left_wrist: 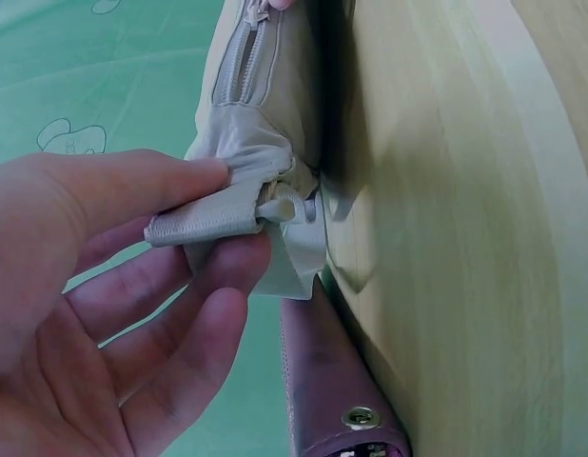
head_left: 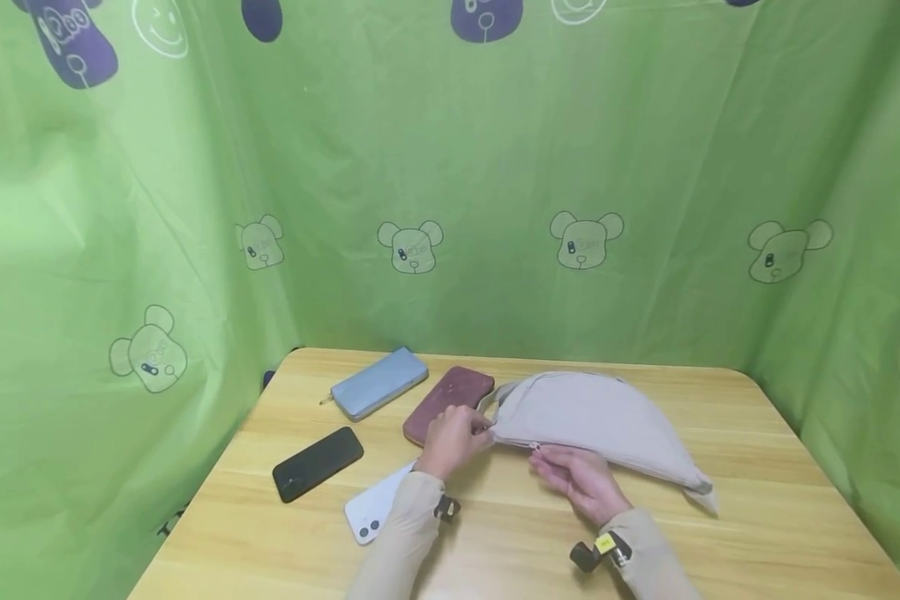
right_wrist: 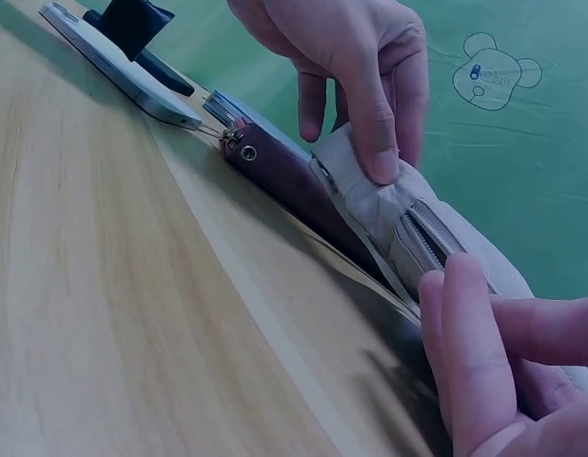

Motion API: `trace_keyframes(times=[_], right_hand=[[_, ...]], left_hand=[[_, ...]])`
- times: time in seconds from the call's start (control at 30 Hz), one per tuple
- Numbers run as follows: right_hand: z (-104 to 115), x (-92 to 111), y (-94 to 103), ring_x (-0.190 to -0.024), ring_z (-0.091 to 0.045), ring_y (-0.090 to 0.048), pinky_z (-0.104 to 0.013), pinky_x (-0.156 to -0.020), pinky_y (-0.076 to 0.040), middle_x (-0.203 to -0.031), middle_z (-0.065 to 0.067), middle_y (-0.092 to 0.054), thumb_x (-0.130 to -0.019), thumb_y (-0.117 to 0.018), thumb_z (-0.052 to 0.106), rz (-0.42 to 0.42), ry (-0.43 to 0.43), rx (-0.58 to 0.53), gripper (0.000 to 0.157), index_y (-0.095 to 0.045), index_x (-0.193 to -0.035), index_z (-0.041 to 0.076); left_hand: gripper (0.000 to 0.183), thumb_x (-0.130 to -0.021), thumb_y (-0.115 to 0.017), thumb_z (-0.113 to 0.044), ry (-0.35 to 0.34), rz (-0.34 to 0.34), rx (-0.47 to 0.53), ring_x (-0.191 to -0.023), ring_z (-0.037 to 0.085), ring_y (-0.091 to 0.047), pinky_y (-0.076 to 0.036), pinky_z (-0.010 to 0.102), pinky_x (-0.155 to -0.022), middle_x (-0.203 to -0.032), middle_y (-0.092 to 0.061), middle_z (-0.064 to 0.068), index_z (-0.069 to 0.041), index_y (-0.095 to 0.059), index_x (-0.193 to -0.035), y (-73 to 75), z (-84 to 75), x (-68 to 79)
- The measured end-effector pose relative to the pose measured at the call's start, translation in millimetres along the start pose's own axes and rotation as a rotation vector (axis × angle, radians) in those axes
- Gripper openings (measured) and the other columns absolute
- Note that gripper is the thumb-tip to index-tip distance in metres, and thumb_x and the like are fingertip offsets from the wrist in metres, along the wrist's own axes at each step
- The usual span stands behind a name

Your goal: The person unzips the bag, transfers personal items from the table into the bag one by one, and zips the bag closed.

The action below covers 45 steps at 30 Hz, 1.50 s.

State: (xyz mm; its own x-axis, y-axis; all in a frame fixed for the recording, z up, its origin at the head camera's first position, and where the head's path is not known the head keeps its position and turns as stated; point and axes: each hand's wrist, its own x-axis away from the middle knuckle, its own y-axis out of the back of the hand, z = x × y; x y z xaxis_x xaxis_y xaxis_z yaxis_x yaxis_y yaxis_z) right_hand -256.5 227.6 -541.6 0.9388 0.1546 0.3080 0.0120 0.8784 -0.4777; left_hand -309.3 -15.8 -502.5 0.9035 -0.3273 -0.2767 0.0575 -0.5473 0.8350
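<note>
A pale grey crescent-shaped bag point(head_left: 585, 408) lies on the table, its zipped edge towards me. My left hand point(head_left: 450, 437) pinches the bag's left end, thumb on the fabric and fingers under a folded strap tab point(left_wrist: 208, 217). At the zipper pull point(head_left: 535, 447), the fingertips of my right hand point(head_left: 579, 483) pinch together; they hide most of the pull in the right wrist view. Between the two hands, a short stretch of the zipper point(left_wrist: 245, 62) has its teeth parted.
Behind my left hand lies a maroon wallet point(head_left: 450, 400), close to the bag's strap. A blue wallet point(head_left: 380, 383) is farther back. To the left are a black phone point(head_left: 318, 463) and a white phone point(head_left: 375, 504), partly under my left forearm. Green curtains point(head_left: 495, 167) surround the wooden table point(head_left: 780, 500).
</note>
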Motion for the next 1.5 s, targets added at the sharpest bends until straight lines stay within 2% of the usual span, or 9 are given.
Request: trace_keyframes(times=[0.3,0.57,0.9,1.5], right_hand=[[3.8,-0.3,1.0,-0.101,-0.021,-0.078,-0.031,-0.098,-0.060,-0.110,-0.015,-0.078,-0.099,-0.061,0.000,0.000,0.000,0.005,0.015,-0.073,-0.107,0.006],[3.1,-0.8,0.7,-0.101,-0.023,-0.078,-0.030,-0.097,-0.060,-0.107,-0.015,-0.078,-0.099,-0.062,0.000,-0.012,-0.004,-0.009,0.013,-0.072,-0.105,0.004],[4.5,1.6,3.3,-0.097,-0.020,-0.079,-0.029,-0.094,-0.061,-0.102,-0.012,-0.080,-0.100,-0.060,-0.002,-0.017,-0.003,0.003,0.017,-0.074,-0.102,0.007],[5.5,0.6,7.2,-0.096,-0.020,-0.079,-0.029,-0.093,-0.061,-0.101,-0.012,-0.080,-0.100,-0.059,-0.003,-0.003,-0.002,0.011,0.019,-0.075,-0.100,0.007]], left_hand=[[0.015,-0.089,-0.079,-0.030,0.000,0.005,0.004,-0.070,0.006,-0.067,-0.055,0.028,-0.066,-0.092,-0.081,-0.005,-0.024,-0.083,-0.102,1.0,-1.5,-2.4],[0.016,-0.088,-0.081,-0.031,0.011,0.013,0.020,-0.066,0.003,-0.062,-0.052,0.027,-0.064,-0.087,-0.080,-0.007,-0.022,-0.083,-0.101,-1.2,0.2,0.0],[0.014,-0.088,-0.080,-0.030,0.004,-0.007,0.007,-0.074,0.009,-0.069,-0.054,0.029,-0.065,-0.093,-0.081,-0.006,-0.024,-0.083,-0.101,0.3,0.0,0.5],[0.015,-0.088,-0.081,-0.033,0.004,0.003,0.013,-0.071,0.005,-0.066,-0.051,0.026,-0.063,-0.090,-0.081,-0.007,-0.024,-0.083,-0.100,1.4,-0.2,0.1]])
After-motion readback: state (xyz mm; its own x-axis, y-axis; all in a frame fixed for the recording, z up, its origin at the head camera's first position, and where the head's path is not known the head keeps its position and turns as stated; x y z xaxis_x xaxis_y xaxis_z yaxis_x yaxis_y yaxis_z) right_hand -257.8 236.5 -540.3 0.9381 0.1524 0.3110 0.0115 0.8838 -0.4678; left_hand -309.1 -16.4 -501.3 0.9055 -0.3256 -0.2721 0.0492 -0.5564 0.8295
